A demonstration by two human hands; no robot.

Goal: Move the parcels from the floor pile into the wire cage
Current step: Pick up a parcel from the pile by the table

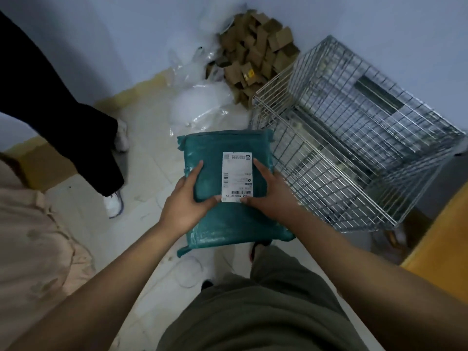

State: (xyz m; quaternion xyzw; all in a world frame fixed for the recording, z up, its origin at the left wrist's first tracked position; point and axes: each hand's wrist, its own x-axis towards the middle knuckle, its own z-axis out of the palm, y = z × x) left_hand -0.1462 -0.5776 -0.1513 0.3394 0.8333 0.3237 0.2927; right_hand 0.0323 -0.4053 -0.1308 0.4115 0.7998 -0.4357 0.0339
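Parcel: a flat, roughly rectangular teal parcel (228,219) in woven-looking plastic wrap, its corners crimped and creased, is being held above the floor, just left of the wire cage and apart from the pile.
Label: a white rectangular shipping label (237,176) with barcodes is lying flat on the parcel's upper face; the print is too small to read.
Left hand: the left hand (188,198) is gripping the parcel's left edge, its fingers (196,173) lying along the top face and the thumb pressing near the label's lower corner.
Right hand: the right hand (268,192) is gripping the parcel's right side, fingers wrapping the edge, thumb resting on the label's lower right.
Wire cage: a silver wire cage (354,138) of thin metal grid is standing to the right of the parcel, open at the top, with mesh walls and floor.
Floor pile: small brown cardboard boxes (255,49) are lying heaped against the pale wall in the corner beyond the cage.
Plastic: crumpled clear plastic bags (200,97) are lying glossy and wrinkled beside the boxes.
Floor: pale, smooth floor (152,173) tiles are showing scuffs.
Bystander: a dark trouser leg (76,122) and a white shoe (114,203) are standing to the left.
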